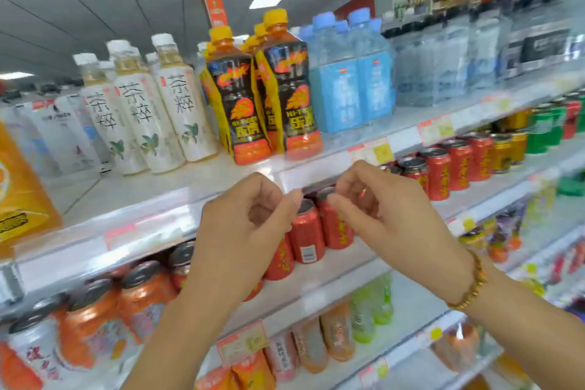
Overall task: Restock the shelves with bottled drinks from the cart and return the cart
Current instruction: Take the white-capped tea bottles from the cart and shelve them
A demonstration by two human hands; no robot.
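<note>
Both hands are up in front of the shelving, mid-frame, fingertips nearly meeting. Left hand (250,215): fingers curled in, thumb against forefinger. Right hand (376,206): same pose, mirrored, with a gold beaded bracelet (471,285) on the wrist. Pinch posture on both, but I can't tell whether anything thin sits between the fingertips or the grip is empty.

Bottled drinks stand upright on the white top shelf (142,193), beyond and above the hands:
- left: pale tea bottles with white caps and cream labels (177,104), several deep
- centre: orange-capped bottles with black-and-yellow labels (285,89), two rows, directly above the hands
- right of those: clear water bottles with light-blue caps and blue labels (342,85)
- far right: blurred clear bottles (459,57)

No bottle is touched by either hand.

Next shelf down: red drink cans (307,231) right behind the fingertips, and the row runs on to the right into gold cans (506,146) and green cans (544,127). Lower left: orange-labelled bottles with dark lids (142,294). Pink-and-yellow price tags (370,152) line the shelf edges. An orange carton (19,184) sits at the left edge.
</note>
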